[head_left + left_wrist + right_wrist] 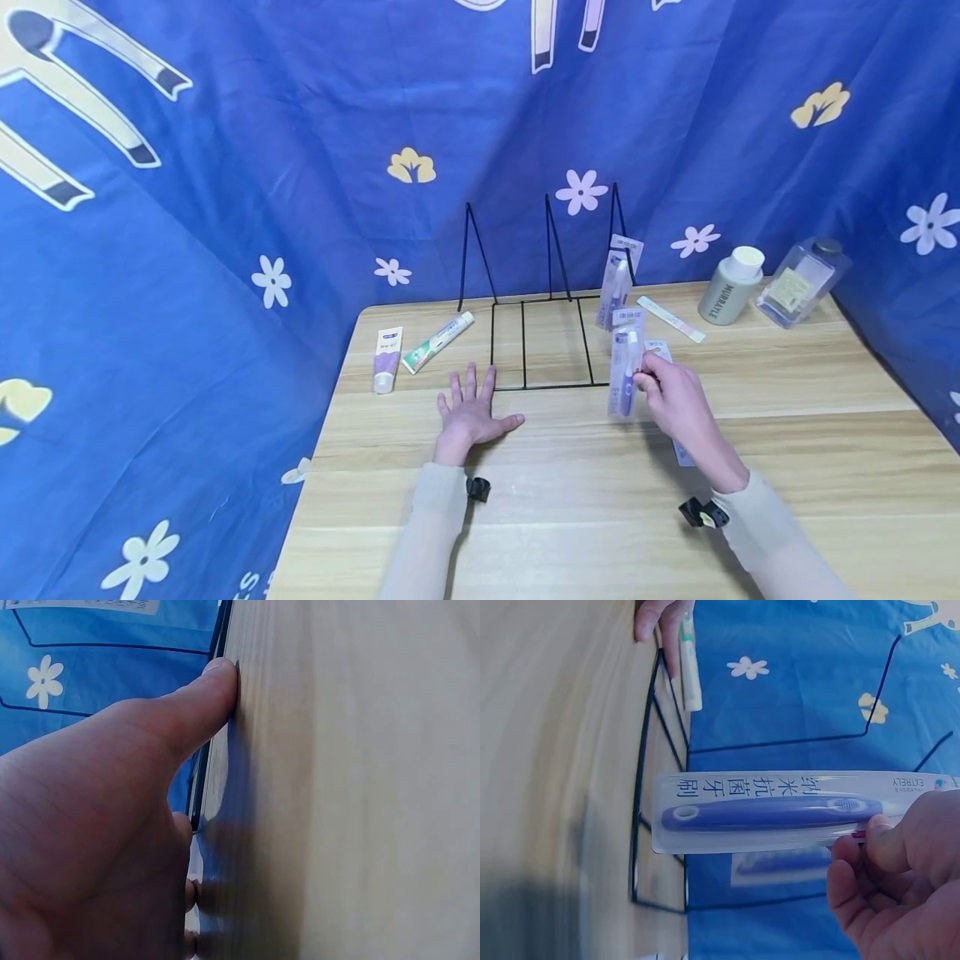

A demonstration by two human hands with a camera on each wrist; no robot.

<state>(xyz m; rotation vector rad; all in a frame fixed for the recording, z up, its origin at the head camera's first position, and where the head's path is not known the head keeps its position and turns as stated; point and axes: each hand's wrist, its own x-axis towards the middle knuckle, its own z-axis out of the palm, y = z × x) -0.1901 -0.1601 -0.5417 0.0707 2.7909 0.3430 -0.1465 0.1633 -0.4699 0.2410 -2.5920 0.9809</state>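
My right hand [671, 398] pinches the edge of a blister-packed purple toothbrush [625, 367], holding it upright at the front right of a black wire rack [523, 346]. In the right wrist view the pack [742, 844] is seen close up, with thumb and fingertip on its side. A second packed toothbrush [617, 287] stands at the rack's back right. Another pack [657, 347] lies on the table, partly hidden by the right hand. My left hand [472, 417] lies palm down with fingers spread, fingertips beside the rack's front left corner.
Left of the rack lie a purple-and-white tube [387, 360] and a green-and-white toothpaste tube [438, 342]. On the right are a slim white packet [671, 319], a grey-green bottle [731, 287] and a clear bottle [798, 283]. Blue cloth [337, 225] hangs behind the wooden table [555, 508].
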